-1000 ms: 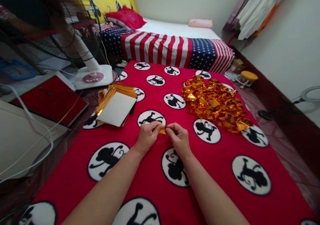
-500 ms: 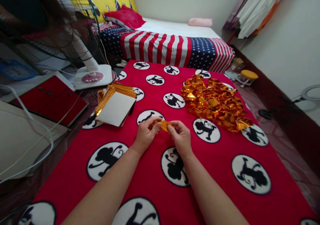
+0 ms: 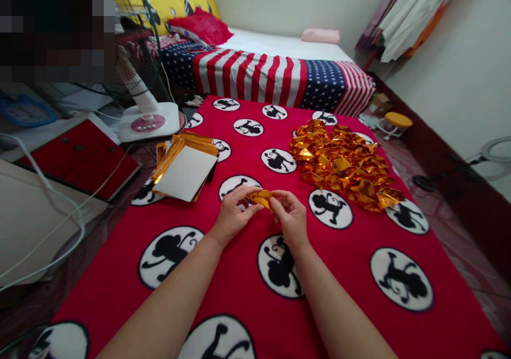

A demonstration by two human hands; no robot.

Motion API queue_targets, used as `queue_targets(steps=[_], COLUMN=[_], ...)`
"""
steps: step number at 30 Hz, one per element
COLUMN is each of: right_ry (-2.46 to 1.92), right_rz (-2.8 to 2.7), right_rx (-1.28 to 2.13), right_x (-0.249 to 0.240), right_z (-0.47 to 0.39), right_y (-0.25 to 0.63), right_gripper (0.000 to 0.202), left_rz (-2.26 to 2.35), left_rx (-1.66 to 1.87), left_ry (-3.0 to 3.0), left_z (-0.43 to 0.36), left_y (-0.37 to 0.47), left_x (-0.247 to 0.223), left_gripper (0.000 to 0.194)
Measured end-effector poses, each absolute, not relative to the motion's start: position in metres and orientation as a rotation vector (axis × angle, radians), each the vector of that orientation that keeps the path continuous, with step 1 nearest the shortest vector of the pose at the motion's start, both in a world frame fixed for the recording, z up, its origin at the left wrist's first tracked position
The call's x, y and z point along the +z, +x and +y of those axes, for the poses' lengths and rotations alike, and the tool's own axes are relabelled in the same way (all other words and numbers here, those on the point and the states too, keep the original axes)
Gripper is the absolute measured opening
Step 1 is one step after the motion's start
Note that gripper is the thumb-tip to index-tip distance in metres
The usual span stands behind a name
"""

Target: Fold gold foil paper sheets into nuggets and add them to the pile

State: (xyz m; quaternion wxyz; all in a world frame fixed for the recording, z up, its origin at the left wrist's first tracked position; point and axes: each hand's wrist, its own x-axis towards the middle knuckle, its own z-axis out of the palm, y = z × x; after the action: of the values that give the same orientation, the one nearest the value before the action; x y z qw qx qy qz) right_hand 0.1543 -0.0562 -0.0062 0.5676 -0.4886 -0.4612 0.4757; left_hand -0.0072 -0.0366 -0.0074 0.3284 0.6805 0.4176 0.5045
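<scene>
Between my two hands is a small piece of gold foil paper [image 3: 262, 199], shiny and partly folded. My left hand [image 3: 233, 212] grips its left end between thumb and fingers. The right end is pinched by my right hand [image 3: 290, 215]. To the left lies a stack of foil sheets [image 3: 186, 172] with a pale sheet on top and gold edges showing. A heap of folded gold foil pieces [image 3: 339, 162] spreads on the right side of the red cloth [image 3: 319, 274], which has black monkey figures in white circles.
A fan base [image 3: 147, 122] stands beyond the stack at the left, near a red panel [image 3: 85, 156] and white cables. Behind the cloth is a bed [image 3: 255, 74]. A yellow stool [image 3: 398, 119] is on the floor at the right.
The foil piece between my hands shows more of its surface and looks more opened out. My left thumb has shifted along its lower edge, and my hands are slightly farther apart.
</scene>
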Motion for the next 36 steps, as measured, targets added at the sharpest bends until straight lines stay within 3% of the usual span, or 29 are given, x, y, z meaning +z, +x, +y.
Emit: queue_targets(steps=[36], right_ry=[-1.163], right_rz=[-1.102], right_rx=[1.158], right_x=[-0.0053], right_z=[-0.0550], right_y=[0.1546], right_gripper=[0.025], left_rz=[1.056], left_rx=[1.244], left_ry=[1.728], left_z=[-0.0374], left_y=[-0.0055], left_x=[-0.0026], left_gripper=[0.029])
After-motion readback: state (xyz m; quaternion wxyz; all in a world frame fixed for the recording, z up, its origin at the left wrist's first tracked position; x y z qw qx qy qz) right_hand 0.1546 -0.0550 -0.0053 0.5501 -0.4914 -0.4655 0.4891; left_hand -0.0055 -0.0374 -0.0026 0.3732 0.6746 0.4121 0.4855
